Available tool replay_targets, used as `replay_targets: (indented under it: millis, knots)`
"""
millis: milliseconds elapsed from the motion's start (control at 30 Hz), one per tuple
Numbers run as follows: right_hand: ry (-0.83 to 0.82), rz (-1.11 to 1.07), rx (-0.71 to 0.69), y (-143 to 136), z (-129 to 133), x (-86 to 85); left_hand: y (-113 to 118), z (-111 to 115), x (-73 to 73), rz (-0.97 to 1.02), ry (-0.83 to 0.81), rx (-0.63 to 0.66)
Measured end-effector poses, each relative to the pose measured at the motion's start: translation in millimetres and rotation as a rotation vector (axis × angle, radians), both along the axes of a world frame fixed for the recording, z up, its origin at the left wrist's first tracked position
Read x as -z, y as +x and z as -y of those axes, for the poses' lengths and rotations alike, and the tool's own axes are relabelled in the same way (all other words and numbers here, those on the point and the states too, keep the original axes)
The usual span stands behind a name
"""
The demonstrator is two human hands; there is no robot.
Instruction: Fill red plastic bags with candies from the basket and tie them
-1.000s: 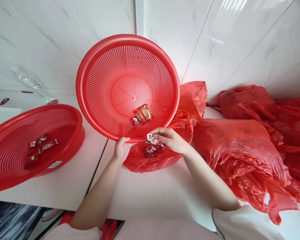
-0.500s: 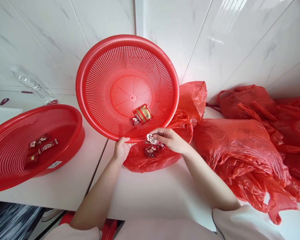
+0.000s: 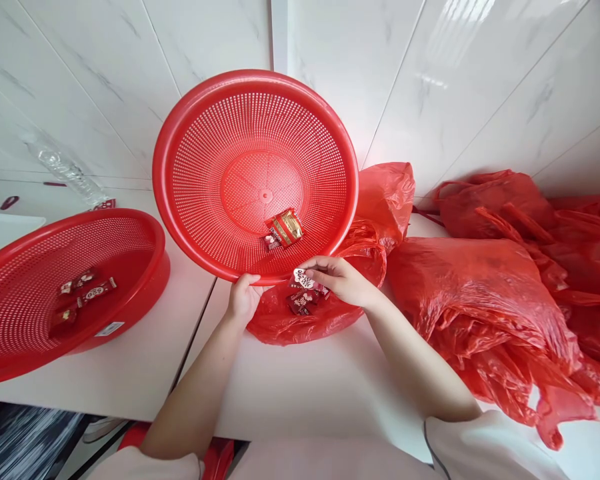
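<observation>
My left hand [image 3: 244,297] grips the near rim of a red plastic colander [image 3: 205,153], which is tilted so its inside faces me. Low inside it lie a gold-and-red packet [image 3: 289,227] and a smaller dark red packet [image 3: 271,241]. Between the thumb and fingers of my right hand [image 3: 341,280] is a small dark red candy packet [image 3: 306,279] with a white label, just below the colander's rim. Beneath it, similar packets [image 3: 301,304] rest in the mouth of a red plastic bag [image 3: 290,330]. The colander's lower edge hides part of that bag.
At left stands a second red colander [image 3: 145,267] with several wrapped packets [image 3: 96,291] in it. A clear plastic bottle [image 3: 67,170] lies behind it by the tiled wall [image 3: 340,80]. Several red plastic bags [image 3: 485,293] are piled on the white table [image 3: 300,393] at right.
</observation>
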State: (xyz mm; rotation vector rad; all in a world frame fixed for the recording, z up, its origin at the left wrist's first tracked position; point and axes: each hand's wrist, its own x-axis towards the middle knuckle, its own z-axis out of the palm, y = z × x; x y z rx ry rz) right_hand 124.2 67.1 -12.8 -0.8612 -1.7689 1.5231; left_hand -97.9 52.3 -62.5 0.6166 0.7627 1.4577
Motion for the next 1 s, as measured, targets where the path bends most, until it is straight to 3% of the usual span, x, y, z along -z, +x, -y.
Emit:
replay_targets:
  millis: [1000]
  knots:
    - [0.048,0.018,-0.013,-1.3,0.0,2.0,-0.1,0.7,1.5,-0.025,0.024,0.018]
